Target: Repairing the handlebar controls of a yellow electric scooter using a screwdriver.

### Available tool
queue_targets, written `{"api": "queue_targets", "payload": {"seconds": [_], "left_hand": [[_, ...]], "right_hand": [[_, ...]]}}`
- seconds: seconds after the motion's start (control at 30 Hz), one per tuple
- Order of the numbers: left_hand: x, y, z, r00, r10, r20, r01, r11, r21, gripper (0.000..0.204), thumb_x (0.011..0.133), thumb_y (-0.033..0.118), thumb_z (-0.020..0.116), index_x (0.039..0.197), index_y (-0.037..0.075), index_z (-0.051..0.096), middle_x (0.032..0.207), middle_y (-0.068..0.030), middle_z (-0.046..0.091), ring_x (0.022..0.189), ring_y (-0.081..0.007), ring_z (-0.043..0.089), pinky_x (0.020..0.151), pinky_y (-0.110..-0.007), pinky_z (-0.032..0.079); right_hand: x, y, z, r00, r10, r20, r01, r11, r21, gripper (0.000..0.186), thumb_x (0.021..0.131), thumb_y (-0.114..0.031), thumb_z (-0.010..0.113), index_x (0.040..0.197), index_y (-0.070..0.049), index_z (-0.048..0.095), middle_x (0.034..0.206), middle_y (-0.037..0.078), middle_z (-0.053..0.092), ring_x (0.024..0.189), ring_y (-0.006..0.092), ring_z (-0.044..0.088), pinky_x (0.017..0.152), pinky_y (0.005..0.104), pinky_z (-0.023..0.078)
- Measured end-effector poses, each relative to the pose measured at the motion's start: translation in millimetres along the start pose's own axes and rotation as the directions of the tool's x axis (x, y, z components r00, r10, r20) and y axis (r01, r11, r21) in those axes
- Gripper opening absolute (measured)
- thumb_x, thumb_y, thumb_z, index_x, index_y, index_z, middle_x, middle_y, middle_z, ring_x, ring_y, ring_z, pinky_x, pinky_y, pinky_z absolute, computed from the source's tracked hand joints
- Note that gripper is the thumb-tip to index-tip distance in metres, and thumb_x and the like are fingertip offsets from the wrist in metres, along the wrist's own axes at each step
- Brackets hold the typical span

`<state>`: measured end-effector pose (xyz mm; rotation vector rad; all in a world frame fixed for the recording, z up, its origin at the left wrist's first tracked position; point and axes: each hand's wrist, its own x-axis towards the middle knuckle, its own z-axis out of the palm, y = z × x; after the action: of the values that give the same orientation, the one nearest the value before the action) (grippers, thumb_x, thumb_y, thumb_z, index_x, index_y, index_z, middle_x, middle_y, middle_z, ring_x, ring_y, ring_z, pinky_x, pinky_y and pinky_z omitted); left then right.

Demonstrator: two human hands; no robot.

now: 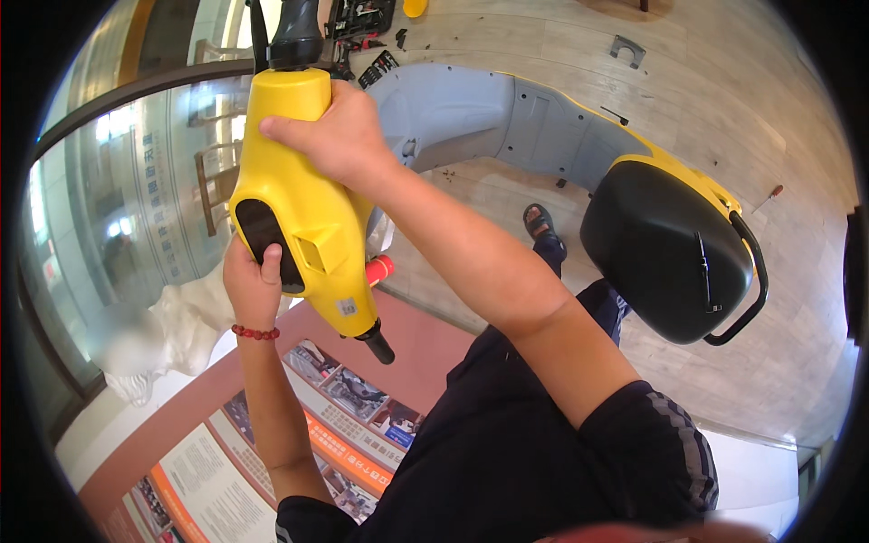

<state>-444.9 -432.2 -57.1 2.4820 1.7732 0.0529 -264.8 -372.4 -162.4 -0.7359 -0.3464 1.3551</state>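
A yellow handlebar cover (312, 195) of a scooter, with a dark glossy display panel (269, 242), lies across the left half of the view. A black grip (297, 32) sticks out at its far end and a second black grip (375, 346) at its near end. My right hand (348, 136) clasps the far part of the cover, thumb on top. My left hand (253, 285), below a red bead bracelet, holds the cover's left edge. Its thumb rests on the display panel, and its other fingers are mostly hidden. A red cylinder (380, 270) shows beside the cover; its kind is unclear.
The scooter's grey inner body (462, 109) curves to a black seat (665, 249), where a thin black tool (703, 276) lies. A screwdriver (774, 193), a grey bracket (627, 52) and a tool case (360, 18) are on the floor. A white sculpture (186, 326) stands left.
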Motion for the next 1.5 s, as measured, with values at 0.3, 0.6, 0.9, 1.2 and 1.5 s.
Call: {"api": "queue_targets", "payload": {"seconds": [0.3, 0.6, 0.9, 1.2, 1.5], "left_hand": [[-1.0, -3.5, 2.1, 0.999, -0.007, -0.046, 0.007, 1.0, 0.009, 0.05, 0.083, 0.05, 0.052, 0.099, 0.003, 0.055, 0.086, -0.0159, 0.06, 0.082, -0.0342, 0.058, 0.072, -0.038, 0.044], [-0.7, -3.4, 4.0, 0.998, -0.004, -0.066, 0.009, 0.998, 0.069, 0.049, 0.083, 0.05, 0.051, 0.092, 0.002, 0.055, 0.082, -0.0185, 0.059, 0.079, -0.0377, 0.057, 0.067, -0.04, 0.044], [-2.2, -14.8, 3.6, 0.998, 0.031, -0.057, -0.017, 0.971, 0.237, 0.044, 0.083, 0.045, 0.054, 0.092, 0.002, 0.057, 0.084, -0.0205, 0.06, 0.081, -0.0395, 0.056, 0.068, -0.044, 0.045], [1.1, -19.4, 6.1, 0.997, -0.04, -0.061, 0.055, 0.963, 0.264, 0.053, 0.083, 0.052, 0.049, 0.089, 0.0, 0.058, 0.082, -0.0218, 0.061, 0.08, -0.0398, 0.057, 0.069, -0.044, 0.046], [12.0, -25.8, 12.5, 0.995, -0.079, -0.053, 0.091, 0.962, 0.259, 0.062, 0.082, 0.059, 0.046, 0.089, -0.001, 0.059, 0.083, -0.0221, 0.062, 0.081, -0.0393, 0.059, 0.071, -0.044, 0.046]], "right_hand": [[1.6, 11.3, -1.0, 0.995, -0.076, 0.062, 0.081, 0.994, -0.079, 0.06, 0.059, -0.03, 0.077, 0.1, 0.006, 0.052, 0.089, 0.017, 0.063, 0.081, 0.0269, 0.063, 0.075, 0.0342, 0.05], [-6.5, 9.3, -5.1, 0.998, -0.042, 0.044, 0.049, 0.982, -0.18, 0.065, 0.058, -0.03, 0.079, 0.1, 0.008, 0.048, 0.089, 0.019, 0.062, 0.081, 0.0294, 0.063, 0.075, 0.0345, 0.05], [-40.1, 19.8, -49.6, 0.978, 0.052, 0.201, -0.039, 0.997, -0.067, 0.07, 0.067, -0.034, 0.072, 0.114, 0.01, 0.047, 0.105, 0.022, 0.059, 0.095, 0.027, 0.059, 0.081, 0.0333, 0.047], [-135.4, 62.1, -69.2, 0.801, 0.509, 0.315, -0.246, 0.76, -0.602, 0.08, 0.074, -0.036, 0.069, 0.128, 0.011, 0.034, 0.117, 0.022, 0.052, 0.112, 0.028, 0.05, 0.093, 0.0325, 0.04], [-182.7, 110.2, -15.3, 0.827, 0.423, 0.369, -0.326, 0.897, -0.298, 0.063, 0.064, -0.02, 0.078, 0.113, 0.003, 0.047, 0.109, 0.014, 0.058, 0.101, 0.0225, 0.056, 0.088, 0.0321, 0.044]]}}
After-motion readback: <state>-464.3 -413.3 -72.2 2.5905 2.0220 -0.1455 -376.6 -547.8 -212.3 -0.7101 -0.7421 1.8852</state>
